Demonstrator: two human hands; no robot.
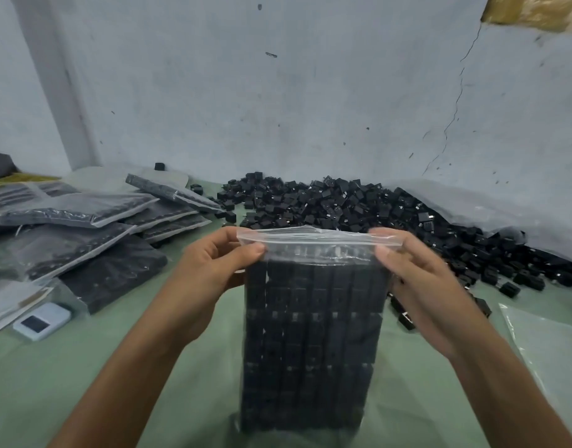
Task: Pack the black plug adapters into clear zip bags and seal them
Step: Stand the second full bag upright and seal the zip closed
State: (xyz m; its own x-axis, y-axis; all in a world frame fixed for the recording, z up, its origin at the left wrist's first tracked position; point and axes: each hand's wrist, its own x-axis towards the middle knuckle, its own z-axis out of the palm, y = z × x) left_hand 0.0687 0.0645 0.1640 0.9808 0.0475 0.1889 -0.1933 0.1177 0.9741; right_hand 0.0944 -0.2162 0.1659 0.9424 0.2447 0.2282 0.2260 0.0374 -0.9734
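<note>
Black plug adapters (pixel 313 318) stand packed in tidy rows inside a clear zip bag (pixel 310 242), seen from the head view at the centre of the frame. The bag is upright, with its lower end down by the green table (pixel 116 383) and its clear top strip raised in front of the person. The left hand (pixel 213 270) pinches the strip at its left corner, thumb on the near face and fingers curled behind. The right hand (pixel 417 276) grips the right corner the same way, thumb in front and fingers wrapped over the top edge. The strip is stretched between the two hands; whether the zip is pressed closed along its length cannot be told. Behind the bag, against the pale wall (pixel 278 92), a loose pile (pixel 343 202) of the same adapters spreads across the table and trails toward the right, where a few lie near the right wrist. A crumpled plastic sheet (pixel 488 202) lies over the far right side of that pile. To the left, filled bags (pixel 84 227) lie stacked and overlapping, and a small white device (pixel 42 321) with a dark screen rests just beside them on the near side. At the right edge an empty bag (pixel 553 350) lies flat on the table
</note>
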